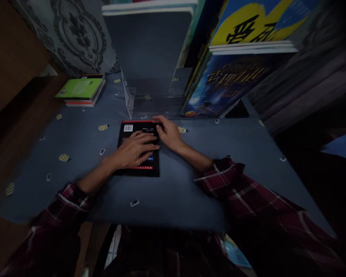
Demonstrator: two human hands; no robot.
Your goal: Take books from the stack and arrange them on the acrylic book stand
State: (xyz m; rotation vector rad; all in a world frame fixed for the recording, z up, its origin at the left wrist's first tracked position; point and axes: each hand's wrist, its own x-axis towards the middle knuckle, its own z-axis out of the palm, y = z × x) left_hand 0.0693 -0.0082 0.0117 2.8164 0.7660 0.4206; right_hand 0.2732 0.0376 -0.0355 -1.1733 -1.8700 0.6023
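Observation:
A black book (144, 127) lies on the table, with a white barcode at its upper left, a red strip along its top edge and a red band near the bottom. Across its middle rests my left hand (135, 149), palm down with the fingers stretched out, hiding much of the cover. At the book's upper right corner is my right hand (170, 134), its fingers reaching over the top edge and its thumb beside the right edge. Neither hand is wrapped round the book.
Behind the book stands a clear book stand (155, 105) holding upright books, including a grey-backed one (150, 46) and a blue one (227, 84). A small stack of books with a green cover (80, 85) lies at the back left. A patterned cloth (173, 204) covers the table.

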